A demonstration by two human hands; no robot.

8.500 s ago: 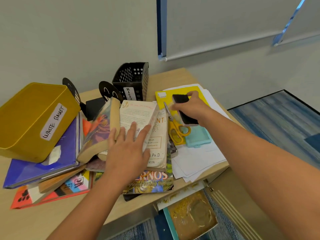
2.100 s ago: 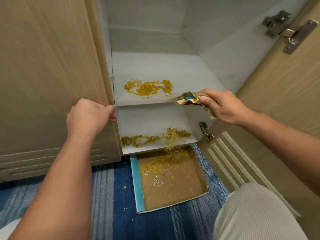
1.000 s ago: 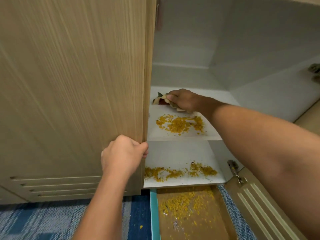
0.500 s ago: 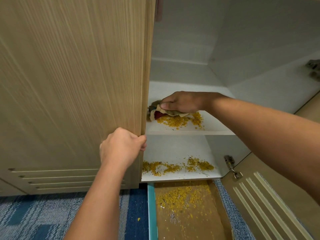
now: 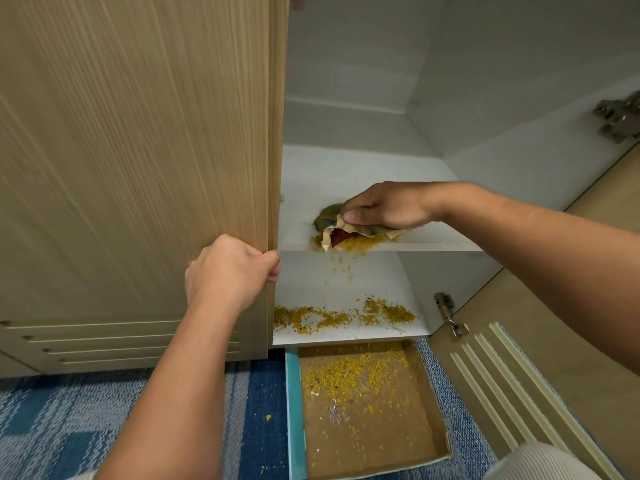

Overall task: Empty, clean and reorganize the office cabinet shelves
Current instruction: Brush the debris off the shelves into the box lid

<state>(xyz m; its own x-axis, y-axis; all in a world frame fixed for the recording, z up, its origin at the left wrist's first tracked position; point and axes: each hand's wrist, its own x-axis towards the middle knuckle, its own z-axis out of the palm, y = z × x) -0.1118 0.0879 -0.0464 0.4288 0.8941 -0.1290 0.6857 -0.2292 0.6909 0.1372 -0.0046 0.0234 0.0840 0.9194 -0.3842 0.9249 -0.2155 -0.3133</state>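
two hands (image 5: 230, 271), one rag (image 5: 337, 225), two white shelves (image 5: 433, 242), two wooden doors (image 5: 138, 150), one cardboard tray (image 5: 372, 410), perhaps three metal hinges (image 5: 618, 121).

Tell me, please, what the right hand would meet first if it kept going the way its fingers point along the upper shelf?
Probably the cabinet door. The right hand, holding the cloth, points left across the upper shelf; nothing lies between. Depth is unclear, so it might pass behind the door's edge instead.
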